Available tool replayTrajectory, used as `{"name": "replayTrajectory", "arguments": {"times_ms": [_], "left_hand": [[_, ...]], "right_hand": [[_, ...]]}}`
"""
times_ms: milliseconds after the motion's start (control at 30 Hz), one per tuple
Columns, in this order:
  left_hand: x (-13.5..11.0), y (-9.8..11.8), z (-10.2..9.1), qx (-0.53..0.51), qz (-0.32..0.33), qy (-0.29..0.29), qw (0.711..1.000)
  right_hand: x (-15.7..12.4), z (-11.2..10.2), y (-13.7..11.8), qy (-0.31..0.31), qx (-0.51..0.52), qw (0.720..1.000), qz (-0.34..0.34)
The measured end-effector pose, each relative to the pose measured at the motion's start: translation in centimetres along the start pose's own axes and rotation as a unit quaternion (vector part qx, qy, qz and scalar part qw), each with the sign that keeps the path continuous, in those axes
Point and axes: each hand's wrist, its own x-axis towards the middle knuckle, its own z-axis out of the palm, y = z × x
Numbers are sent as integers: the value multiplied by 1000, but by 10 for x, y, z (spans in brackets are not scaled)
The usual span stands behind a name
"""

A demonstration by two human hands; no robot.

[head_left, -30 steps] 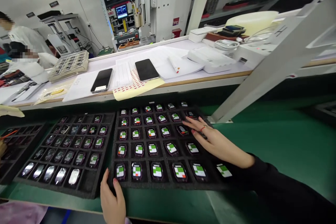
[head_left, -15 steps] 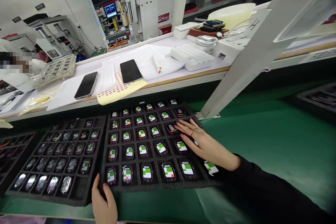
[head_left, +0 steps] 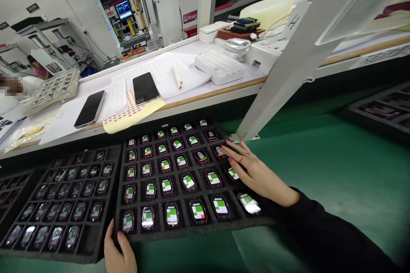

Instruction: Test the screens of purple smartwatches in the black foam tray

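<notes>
A black foam tray (head_left: 153,235) holds rows of smartwatches, one per compartment, most with green-and-white lit screens. My right hand (head_left: 253,172) lies over the tray's right column, palm down and fingers stretched out. Its fingertips are at a dark-screened smartwatch (head_left: 220,151), which they partly cover; whether they press on it I cannot tell. Another dark-screened watch (head_left: 201,156) shows to its left. My left hand (head_left: 119,249) is at the tray's near left corner, thumb and finger apart, against or very close to the edge. Neither hand has a watch in its grasp.
To the left stands a second foam tray (head_left: 91,257) of mostly dark-screened watches. More trays sit at far left and far right (head_left: 361,121). A slanted white post (head_left: 275,76) meets the green bench (head_left: 307,166). The shelf above bears phones (head_left: 145,88), papers and a marker (head_left: 177,77).
My right hand has shifted right across the tray, uncovering more of the right-column watches. My left hand stays at the corner. The whole view has shifted slightly.
</notes>
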Motion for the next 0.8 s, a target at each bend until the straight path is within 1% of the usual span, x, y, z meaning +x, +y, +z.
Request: {"name": "replayTrajectory", "arguments": {"times_ms": [133,200,300,467,567,667,800], "left_hand": [[4,-11,3,17,44,17,999],[4,-12,4,21,54,20,998],[3,-8,4,29,44,23,998],[2,-3,3,35,6,18,999],[5,-6,3,36,-15,6,999],[6,-5,2,38,-6,1,999],[1,2,1,33,24,20,999]], "right_hand": [[-8,8,5,88,41,995,39],[-9,10,5,109,58,991,45],[-10,10,6,106,68,990,57],[-9,8,8,53,73,994,63],[-9,8,9,67,80,992,65],[-9,9,9,77,95,991,59],[-10,10,9,76,102,991,52]]}}
